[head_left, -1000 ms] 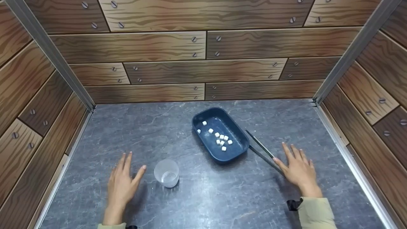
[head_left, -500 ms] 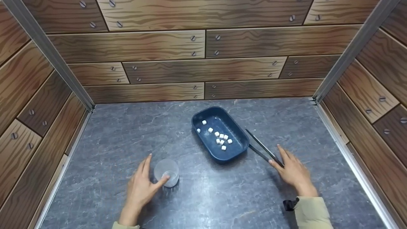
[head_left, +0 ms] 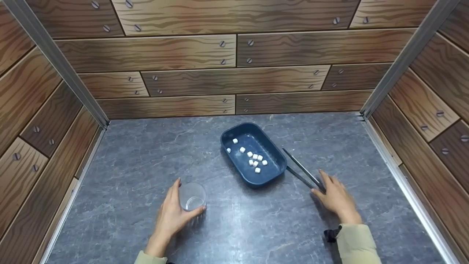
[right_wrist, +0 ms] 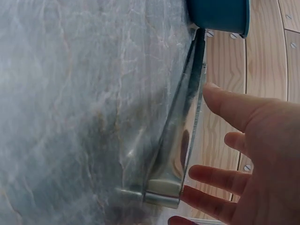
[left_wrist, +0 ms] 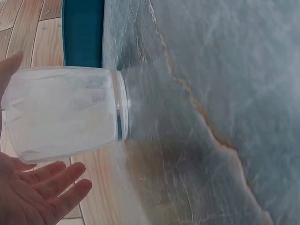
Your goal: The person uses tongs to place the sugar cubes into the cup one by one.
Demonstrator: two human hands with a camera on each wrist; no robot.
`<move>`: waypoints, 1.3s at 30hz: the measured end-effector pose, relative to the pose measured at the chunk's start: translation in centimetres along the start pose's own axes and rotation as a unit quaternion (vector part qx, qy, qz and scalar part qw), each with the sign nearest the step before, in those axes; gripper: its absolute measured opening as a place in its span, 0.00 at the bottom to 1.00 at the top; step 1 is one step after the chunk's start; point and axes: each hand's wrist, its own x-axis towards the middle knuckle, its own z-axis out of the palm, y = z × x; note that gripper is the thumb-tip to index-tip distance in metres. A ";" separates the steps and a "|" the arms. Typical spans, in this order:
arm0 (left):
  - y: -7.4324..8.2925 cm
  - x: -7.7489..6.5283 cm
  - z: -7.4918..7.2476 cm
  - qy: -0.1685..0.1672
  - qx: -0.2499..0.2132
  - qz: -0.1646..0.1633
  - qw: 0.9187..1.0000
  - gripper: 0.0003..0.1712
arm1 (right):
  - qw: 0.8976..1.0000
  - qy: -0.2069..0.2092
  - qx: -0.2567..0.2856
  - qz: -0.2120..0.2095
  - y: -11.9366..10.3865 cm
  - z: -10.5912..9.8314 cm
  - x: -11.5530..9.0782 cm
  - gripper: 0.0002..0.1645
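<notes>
My left hand (head_left: 169,216) is spread around a clear plastic cup (head_left: 195,192) that stands upright on the table. Its thumb and fingers lie on opposite sides of the cup; in the left wrist view the fingers (left_wrist: 58,183) stay extended, with a gap below the cup (left_wrist: 65,112). My right hand (head_left: 337,200) hovers over the rear part of metal tongs (head_left: 299,165), thumb on one side and index finger on the other. In the right wrist view its fingers (right_wrist: 218,176) are loosely extended beside the shiny bent end of the tongs (right_wrist: 168,176), which lie on the table.
A dark blue rectangular tray (head_left: 253,141) holds several small white cubes (head_left: 257,170), mostly toward its near end. The tongs lie close by its right side, one arm reaching its near right corner. Wood-patterned walls (head_left: 234,80) enclose the grey table (head_left: 154,154) at back and sides.
My left hand has moved right, from beside the cup to around it. My right hand has shifted slightly left, over the tongs. Cup, tray and tongs stay in place.
</notes>
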 end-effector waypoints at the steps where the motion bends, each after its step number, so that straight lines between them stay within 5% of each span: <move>1: 0.0 0.0 0.0 -0.006 -0.003 -0.007 1.000 0.67 | 1.000 -0.002 0.000 0.001 0.1 0.0 0.1 0.48; 21: 0.0 0.3 0.4 -0.007 -0.073 -0.015 0.997 0.57 | 1.000 -0.006 -0.014 0.027 0.0 0.3 1.2 0.44; 39: -0.2 0.3 0.7 -0.006 -0.093 -0.024 0.995 0.56 | 0.999 0.042 -0.017 0.003 0.5 0.7 1.7 0.22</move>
